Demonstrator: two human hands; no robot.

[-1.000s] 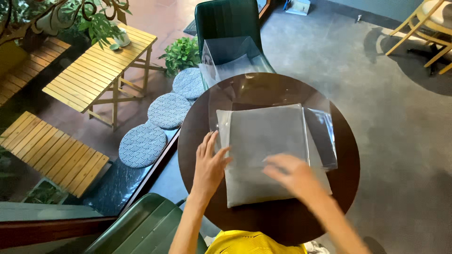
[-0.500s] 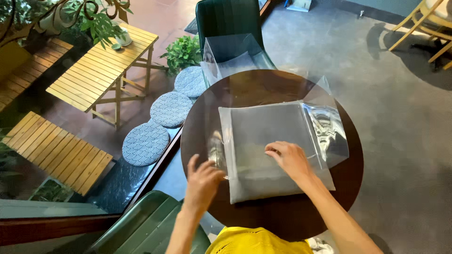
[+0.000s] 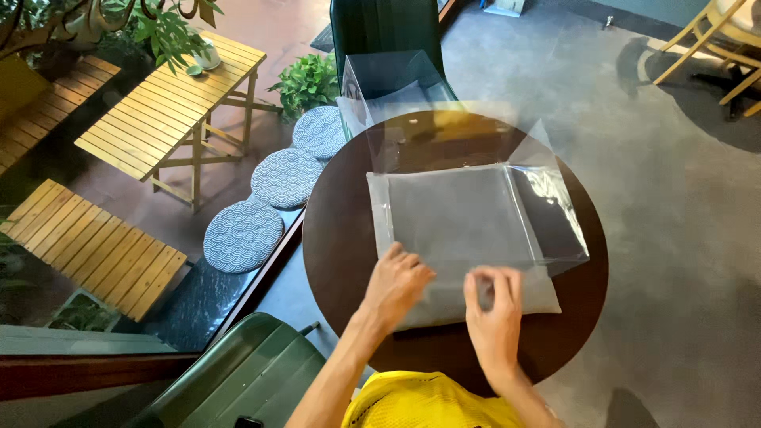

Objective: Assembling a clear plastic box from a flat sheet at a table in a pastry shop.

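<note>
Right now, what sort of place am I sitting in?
Probably a cafe or a similar seating area beside a courtyard. You sit at a round dark table by a window, with a slatted wooden table, round patterned cushions and potted plants outside.

Both bare forearms reach up from the near edge of the tabletop [image 3: 341, 238], angled slightly toward each other. The left hand [image 3: 399, 283] lies palm down, knuckles up, fingers curled and pressing flat near the near edge, left of centre. The right hand [image 3: 495, 305] sits just beside it, apart from it, wrist straight, with thumb and fingers [image 3: 485, 279] drawn together in a pinching grip at the fingertips. Whether anything is caught in that pinch cannot be told.
</note>
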